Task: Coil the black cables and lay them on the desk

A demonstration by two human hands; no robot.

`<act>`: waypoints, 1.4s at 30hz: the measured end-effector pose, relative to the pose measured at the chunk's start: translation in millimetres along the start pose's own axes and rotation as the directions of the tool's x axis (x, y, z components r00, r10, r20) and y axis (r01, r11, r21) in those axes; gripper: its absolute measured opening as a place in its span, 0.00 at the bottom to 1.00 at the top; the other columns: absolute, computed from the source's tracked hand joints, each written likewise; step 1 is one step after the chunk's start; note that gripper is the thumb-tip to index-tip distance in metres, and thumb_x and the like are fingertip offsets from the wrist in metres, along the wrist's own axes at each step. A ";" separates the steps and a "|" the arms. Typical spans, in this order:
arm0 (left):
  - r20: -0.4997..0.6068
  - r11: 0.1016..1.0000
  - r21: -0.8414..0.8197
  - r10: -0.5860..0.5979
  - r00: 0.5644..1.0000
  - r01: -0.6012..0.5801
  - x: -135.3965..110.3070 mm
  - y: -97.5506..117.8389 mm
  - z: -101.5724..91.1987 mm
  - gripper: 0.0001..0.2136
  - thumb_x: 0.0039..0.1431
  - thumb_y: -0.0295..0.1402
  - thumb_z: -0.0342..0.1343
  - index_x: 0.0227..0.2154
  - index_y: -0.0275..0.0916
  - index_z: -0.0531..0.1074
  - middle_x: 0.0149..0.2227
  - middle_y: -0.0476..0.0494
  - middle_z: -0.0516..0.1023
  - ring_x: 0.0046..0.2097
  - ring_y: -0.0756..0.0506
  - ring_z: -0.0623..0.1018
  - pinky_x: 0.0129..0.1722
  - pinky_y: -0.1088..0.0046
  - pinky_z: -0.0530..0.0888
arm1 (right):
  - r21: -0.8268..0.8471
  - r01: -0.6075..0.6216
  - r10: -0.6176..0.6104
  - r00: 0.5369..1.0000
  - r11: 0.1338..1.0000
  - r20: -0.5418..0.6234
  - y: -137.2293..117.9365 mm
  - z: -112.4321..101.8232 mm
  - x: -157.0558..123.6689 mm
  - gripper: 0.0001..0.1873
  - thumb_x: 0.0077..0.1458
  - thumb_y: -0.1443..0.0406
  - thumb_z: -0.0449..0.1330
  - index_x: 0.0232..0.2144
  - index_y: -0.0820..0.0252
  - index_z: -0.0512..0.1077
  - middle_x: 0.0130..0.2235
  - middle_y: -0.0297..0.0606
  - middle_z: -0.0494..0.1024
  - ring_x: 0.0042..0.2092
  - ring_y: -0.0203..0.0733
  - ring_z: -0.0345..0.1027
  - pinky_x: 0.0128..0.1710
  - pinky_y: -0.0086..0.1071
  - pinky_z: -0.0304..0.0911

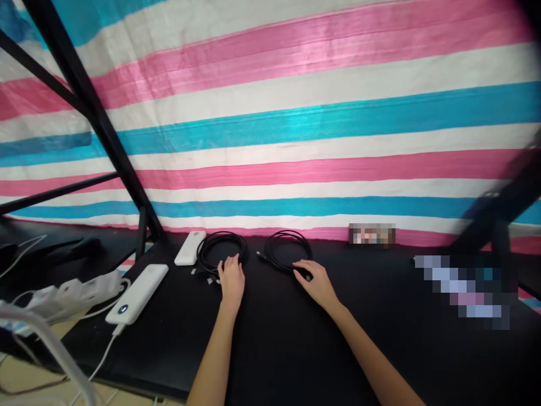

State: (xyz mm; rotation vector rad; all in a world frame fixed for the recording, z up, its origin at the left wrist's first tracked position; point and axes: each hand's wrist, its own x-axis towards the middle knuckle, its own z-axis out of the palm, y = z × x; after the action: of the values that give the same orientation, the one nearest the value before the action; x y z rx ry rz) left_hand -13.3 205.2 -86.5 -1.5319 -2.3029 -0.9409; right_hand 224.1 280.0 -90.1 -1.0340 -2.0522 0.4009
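Note:
Two coiled black cables lie on the black table top. My left hand (231, 277) reaches over the near right side of the left cable coil (202, 245), its fingers apart and touching the loops. Pale plug ends (210, 280) stick out beside that hand. My right hand (316, 280) is at the near right edge of the right cable coil (270, 242). Its thumb and fingers are apart around the loops, with one plug end (308, 277) under the hand. The other plug (261, 255) of this cable points left. My fingertips partly cover both coils.
Left of the coils are a white power bank (190, 248) and a larger one (139, 293) with a white cable plugged in. A power strip (80, 293) stands farther left. Black frame bars (105, 129) rise at the sides, and striped sheeting (296, 124) hangs behind. Blurred items (372, 235) lie rightward.

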 end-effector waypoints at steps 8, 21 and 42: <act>-0.013 0.992 -0.119 -0.034 0.999 0.032 3.2 7.7 -17.7 0.13 0.57 0.23 0.47 0.41 0.40 0.72 0.39 0.42 0.75 0.44 0.43 0.73 0.46 0.63 0.61 | 0.015 0.008 -0.008 1.000 1.000 0.014 -3.0 0.0 0.1 0.11 0.53 0.63 0.55 0.36 0.56 0.75 0.41 0.40 0.78 0.47 0.46 0.68 0.51 0.44 0.59; -0.466 0.888 -0.444 -0.115 0.877 -0.119 12.7 6.4 -19.0 0.10 0.57 0.28 0.49 0.31 0.39 0.77 0.29 0.47 0.63 0.31 0.48 0.69 0.35 0.71 0.67 | 0.036 0.015 -0.015 1.000 0.999 0.001 -0.9 1.0 -1.4 0.10 0.53 0.65 0.56 0.36 0.56 0.76 0.40 0.42 0.78 0.46 0.48 0.69 0.48 0.44 0.60; 0.092 0.997 -0.042 -0.054 0.994 0.058 5.9 10.7 -11.8 0.15 0.59 0.28 0.47 0.48 0.34 0.66 0.42 0.36 0.73 0.46 0.40 0.70 0.46 0.62 0.64 | 0.034 0.027 -0.028 0.999 0.999 0.016 0.5 0.8 -0.2 0.11 0.53 0.63 0.55 0.36 0.56 0.76 0.40 0.42 0.78 0.46 0.49 0.69 0.47 0.44 0.61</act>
State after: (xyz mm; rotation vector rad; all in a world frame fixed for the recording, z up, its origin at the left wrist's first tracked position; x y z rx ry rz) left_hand -8.2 205.0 -70.3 -1.5653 -2.4150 -0.9615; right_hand 223.8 280.1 -91.0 -0.9844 -2.0656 0.4298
